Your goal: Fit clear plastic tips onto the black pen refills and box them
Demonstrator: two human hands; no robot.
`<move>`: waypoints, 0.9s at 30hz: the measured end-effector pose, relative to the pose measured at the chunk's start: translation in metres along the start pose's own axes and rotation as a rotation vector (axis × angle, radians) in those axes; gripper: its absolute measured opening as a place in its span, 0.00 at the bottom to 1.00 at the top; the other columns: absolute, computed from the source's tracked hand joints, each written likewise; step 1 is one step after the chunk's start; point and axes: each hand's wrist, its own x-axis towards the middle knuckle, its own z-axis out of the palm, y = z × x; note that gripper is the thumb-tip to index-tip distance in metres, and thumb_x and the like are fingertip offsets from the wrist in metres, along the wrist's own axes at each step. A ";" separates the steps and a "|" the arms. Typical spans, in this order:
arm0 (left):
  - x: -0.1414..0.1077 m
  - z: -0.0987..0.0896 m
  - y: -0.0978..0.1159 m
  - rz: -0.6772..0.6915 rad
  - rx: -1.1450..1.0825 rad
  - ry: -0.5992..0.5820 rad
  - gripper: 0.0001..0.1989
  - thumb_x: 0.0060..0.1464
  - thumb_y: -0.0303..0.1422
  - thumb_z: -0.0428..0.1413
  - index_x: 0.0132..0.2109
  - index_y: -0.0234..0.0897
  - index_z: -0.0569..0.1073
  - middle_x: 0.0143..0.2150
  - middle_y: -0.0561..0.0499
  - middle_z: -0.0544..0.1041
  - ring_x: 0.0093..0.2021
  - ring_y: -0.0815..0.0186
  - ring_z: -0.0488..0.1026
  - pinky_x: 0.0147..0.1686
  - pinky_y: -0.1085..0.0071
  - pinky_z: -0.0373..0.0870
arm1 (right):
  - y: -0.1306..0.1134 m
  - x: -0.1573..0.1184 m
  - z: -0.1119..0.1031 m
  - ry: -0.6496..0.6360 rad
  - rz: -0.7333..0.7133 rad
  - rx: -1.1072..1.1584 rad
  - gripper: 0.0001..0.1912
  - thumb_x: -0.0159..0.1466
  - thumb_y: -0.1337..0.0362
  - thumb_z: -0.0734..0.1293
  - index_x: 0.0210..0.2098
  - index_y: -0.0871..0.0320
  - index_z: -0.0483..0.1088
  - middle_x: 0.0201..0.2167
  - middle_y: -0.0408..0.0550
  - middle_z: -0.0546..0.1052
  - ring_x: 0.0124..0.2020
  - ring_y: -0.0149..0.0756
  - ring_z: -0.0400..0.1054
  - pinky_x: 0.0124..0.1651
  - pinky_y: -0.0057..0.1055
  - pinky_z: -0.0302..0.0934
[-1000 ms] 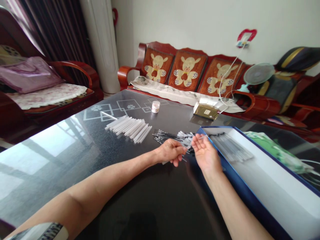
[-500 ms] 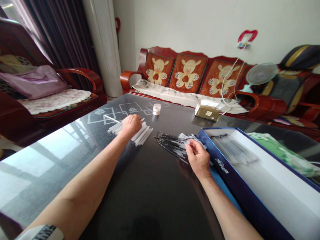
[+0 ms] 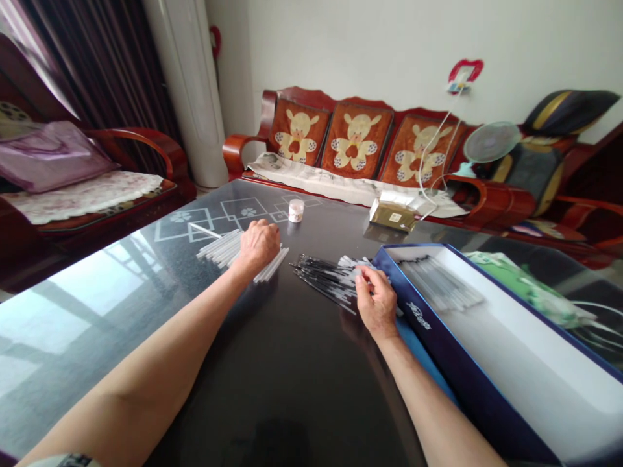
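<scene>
My left hand point(image 3: 261, 245) rests over a pile of thin white plastic tubes point(image 3: 221, 249), its fingers curled down into them and their tips hidden. On the right, my right hand point(image 3: 377, 295) hovers at the near end of a second pile, thin black sticks with whitish ends point(image 3: 327, 277). Its thumb and fingers are pinched together; a small pale bit shows at the tips, too small to name. Close beside this hand stands an open dark blue box point(image 3: 413, 314) with a white inside. Clear sticks with dark tips point(image 3: 445, 283) lie in its far end.
A small round white container point(image 3: 296, 211) stands beyond the tubes. Farther right are a tissue box point(image 3: 393, 215) and a green-and-white packet point(image 3: 528, 288) behind the blue box. Blue material point(image 3: 428, 360) lies along the box's near side. A wooden sofa point(image 3: 238, 152) borders the dark table point(image 3: 272, 376).
The whole view has shifted slightly, moving things left. My left hand has moved right over the tubes, covering more of their right part. My right hand keeps its pinch by the black sticks.
</scene>
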 end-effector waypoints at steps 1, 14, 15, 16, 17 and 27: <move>-0.006 0.005 0.010 0.036 -0.013 0.013 0.16 0.62 0.35 0.44 0.40 0.38 0.76 0.41 0.43 0.75 0.43 0.59 0.69 0.38 0.67 0.66 | 0.000 0.000 0.000 -0.002 -0.010 -0.016 0.12 0.64 0.60 0.61 0.42 0.56 0.73 0.37 0.50 0.74 0.37 0.37 0.69 0.36 0.33 0.66; -0.028 0.043 0.035 0.385 -0.180 0.110 0.17 0.63 0.36 0.43 0.45 0.39 0.75 0.36 0.45 0.79 0.37 0.63 0.73 0.35 0.71 0.64 | -0.005 0.005 -0.019 -0.170 -0.141 -0.391 0.09 0.64 0.65 0.61 0.39 0.57 0.72 0.36 0.51 0.75 0.37 0.39 0.69 0.43 0.33 0.63; -0.028 0.043 0.035 0.390 -0.187 0.116 0.17 0.63 0.36 0.43 0.45 0.39 0.75 0.36 0.45 0.79 0.37 0.63 0.73 0.35 0.71 0.64 | -0.005 0.010 -0.024 -0.191 -0.141 -0.477 0.09 0.63 0.65 0.61 0.39 0.57 0.72 0.37 0.51 0.75 0.38 0.39 0.68 0.44 0.33 0.61; -0.028 0.043 0.035 0.396 -0.192 0.121 0.17 0.63 0.36 0.43 0.45 0.39 0.75 0.36 0.45 0.79 0.36 0.63 0.73 0.34 0.71 0.64 | -0.006 0.017 -0.029 -0.217 -0.140 -0.570 0.09 0.63 0.65 0.61 0.39 0.58 0.73 0.38 0.52 0.75 0.39 0.40 0.67 0.44 0.34 0.60; -0.028 0.043 0.035 0.403 -0.196 0.127 0.17 0.64 0.36 0.43 0.44 0.39 0.76 0.35 0.45 0.79 0.36 0.63 0.73 0.34 0.71 0.64 | -0.007 0.023 -0.033 -0.242 -0.137 -0.663 0.09 0.63 0.66 0.62 0.38 0.58 0.73 0.38 0.53 0.75 0.40 0.41 0.66 0.45 0.35 0.59; -0.028 0.046 0.035 0.422 -0.215 0.135 0.16 0.64 0.37 0.44 0.44 0.38 0.76 0.35 0.45 0.79 0.35 0.64 0.73 0.35 0.72 0.65 | -0.007 0.068 -0.026 -0.416 -0.143 -1.098 0.15 0.62 0.73 0.59 0.32 0.60 0.78 0.46 0.59 0.74 0.51 0.53 0.57 0.49 0.47 0.48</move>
